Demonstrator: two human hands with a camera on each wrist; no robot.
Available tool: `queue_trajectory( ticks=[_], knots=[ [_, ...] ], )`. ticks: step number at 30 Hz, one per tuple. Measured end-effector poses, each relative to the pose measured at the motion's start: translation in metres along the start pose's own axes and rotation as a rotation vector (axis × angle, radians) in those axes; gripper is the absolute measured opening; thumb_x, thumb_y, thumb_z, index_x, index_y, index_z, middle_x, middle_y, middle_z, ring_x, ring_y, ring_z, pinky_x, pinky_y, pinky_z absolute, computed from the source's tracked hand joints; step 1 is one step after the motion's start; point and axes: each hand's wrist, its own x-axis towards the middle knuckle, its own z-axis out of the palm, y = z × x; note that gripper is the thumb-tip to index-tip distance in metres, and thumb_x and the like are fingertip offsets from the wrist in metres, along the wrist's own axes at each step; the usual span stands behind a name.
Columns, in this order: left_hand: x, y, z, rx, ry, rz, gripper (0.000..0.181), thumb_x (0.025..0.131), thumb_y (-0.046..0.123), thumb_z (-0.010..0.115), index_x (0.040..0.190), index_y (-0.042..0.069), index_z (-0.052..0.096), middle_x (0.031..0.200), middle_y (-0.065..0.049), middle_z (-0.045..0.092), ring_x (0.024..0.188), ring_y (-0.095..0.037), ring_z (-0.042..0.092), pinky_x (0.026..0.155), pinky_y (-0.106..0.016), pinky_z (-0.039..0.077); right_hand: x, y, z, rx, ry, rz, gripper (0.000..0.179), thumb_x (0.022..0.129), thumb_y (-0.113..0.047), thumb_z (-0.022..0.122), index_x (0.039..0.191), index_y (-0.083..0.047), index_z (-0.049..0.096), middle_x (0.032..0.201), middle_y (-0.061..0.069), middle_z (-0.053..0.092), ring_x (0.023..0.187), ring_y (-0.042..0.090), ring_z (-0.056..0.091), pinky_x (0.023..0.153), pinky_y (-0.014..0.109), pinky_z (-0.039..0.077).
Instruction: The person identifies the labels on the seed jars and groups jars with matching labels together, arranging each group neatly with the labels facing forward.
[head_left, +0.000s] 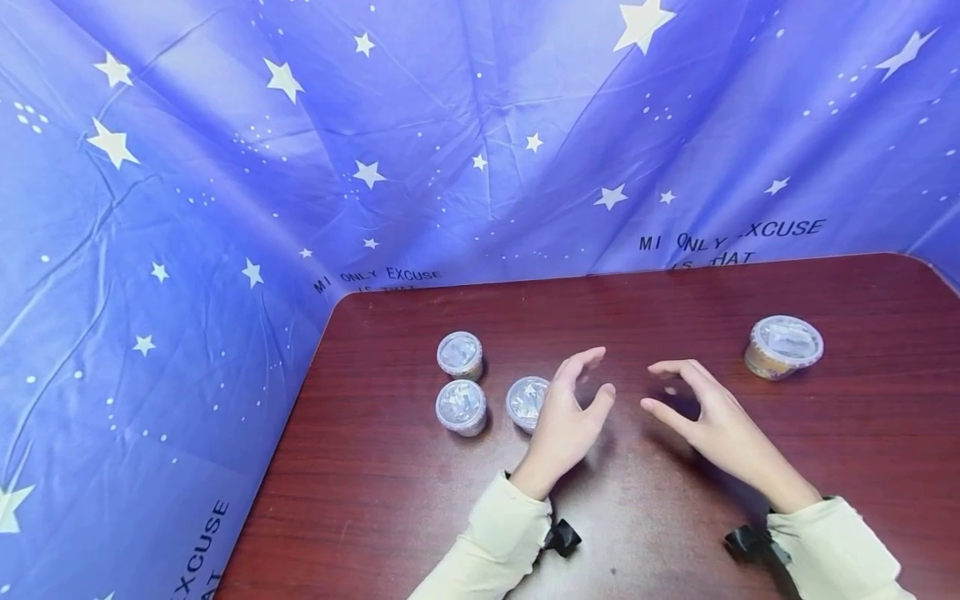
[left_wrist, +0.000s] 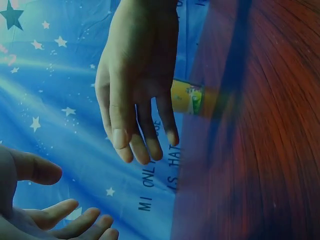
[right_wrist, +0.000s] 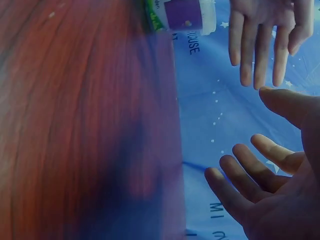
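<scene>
My left hand (head_left: 564, 421) hovers over the table with fingers spread and slightly bent, holding nothing. It partly covers a small lidded plastic tub (head_left: 525, 400) beneath it. Opposite, my right hand (head_left: 723, 425) is also in the air, its thumb and fingers apart and nothing between them. A gap separates the two hands. In the left wrist view, the palm of my left hand (left_wrist: 55, 215) faces my right hand (left_wrist: 137, 75). The right wrist view shows my right hand (right_wrist: 275, 190) below the left one (right_wrist: 267, 35), fingers loosely extended.
Two more lidded tubs (head_left: 461, 354) (head_left: 461, 407) stand one behind the other at the left. A larger tub (head_left: 783, 346) with a clear lid is at the back right of the reddish-brown table (head_left: 360, 500). A blue star-printed cloth (head_left: 450, 125) hangs behind and at the left.
</scene>
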Motion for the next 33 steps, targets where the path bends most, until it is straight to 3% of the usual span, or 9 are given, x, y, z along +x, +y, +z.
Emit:
queue_trajectory(
  ticks=[4, 11, 18, 25, 29, 33],
  knots=[
    [0.001, 0.002, 0.006, 0.019, -0.006, 0.0, 0.043, 0.091, 0.006, 0.062, 0.134, 0.006, 0.057, 0.127, -0.009, 0.063, 0.121, -0.018, 0.058, 0.103, -0.028, 0.047, -0.004, 0.003, -0.005, -0.032, -0.015, 0.011, 0.04, 0.087, -0.008, 0.076, 0.123, -0.006, 0.059, 0.116, 0.01, 0.061, 0.101, 0.001, 0.058, 0.09, 0.001, 0.038],
    [0.003, 0.001, 0.018, 0.045, -0.013, -0.01, 0.042, 0.091, 0.009, 0.063, 0.132, 0.008, 0.059, 0.124, -0.007, 0.063, 0.117, -0.015, 0.06, 0.101, -0.024, 0.049, -0.011, 0.01, -0.012, -0.029, -0.008, 0.002, 0.043, 0.085, -0.004, 0.077, 0.123, -0.002, 0.059, 0.115, 0.012, 0.059, 0.103, -0.01, 0.052, 0.091, -0.001, 0.037],
    [0.006, -0.001, 0.027, 0.037, -0.041, -0.042, 0.041, 0.092, 0.013, 0.064, 0.132, 0.008, 0.058, 0.125, -0.007, 0.063, 0.118, -0.014, 0.061, 0.101, -0.021, 0.048, -0.018, 0.02, -0.018, -0.104, -0.017, -0.033, 0.048, 0.081, -0.005, 0.08, 0.123, -0.002, 0.059, 0.114, 0.009, 0.06, 0.099, 0.002, 0.057, 0.089, 0.0, 0.036],
    [0.011, -0.007, 0.033, -0.004, -0.069, -0.067, 0.041, 0.092, 0.013, 0.064, 0.132, 0.006, 0.058, 0.126, -0.008, 0.063, 0.118, -0.018, 0.062, 0.099, -0.021, 0.049, -0.023, 0.031, -0.028, -0.109, -0.015, -0.039, 0.051, 0.079, -0.004, 0.081, 0.124, -0.001, 0.058, 0.116, 0.01, 0.058, 0.103, -0.011, 0.05, 0.089, -0.001, 0.034],
    [0.014, -0.007, 0.04, -0.005, -0.072, -0.067, 0.04, 0.092, 0.011, 0.064, 0.131, 0.005, 0.059, 0.126, -0.008, 0.063, 0.117, -0.019, 0.063, 0.098, -0.02, 0.049, -0.027, 0.036, -0.034, -0.083, -0.021, 0.003, 0.051, 0.08, -0.003, 0.08, 0.126, -0.002, 0.057, 0.117, 0.009, 0.057, 0.102, -0.017, 0.048, 0.088, -0.002, 0.035],
    [0.016, -0.005, 0.047, 0.011, -0.07, -0.06, 0.041, 0.091, 0.01, 0.064, 0.131, 0.004, 0.059, 0.125, -0.008, 0.064, 0.116, -0.017, 0.063, 0.096, -0.018, 0.049, -0.031, 0.039, -0.038, -0.059, -0.015, 0.034, 0.049, 0.082, -0.001, 0.078, 0.126, -0.002, 0.057, 0.12, -0.007, 0.054, 0.102, -0.019, 0.049, 0.088, -0.002, 0.036]
  ],
)
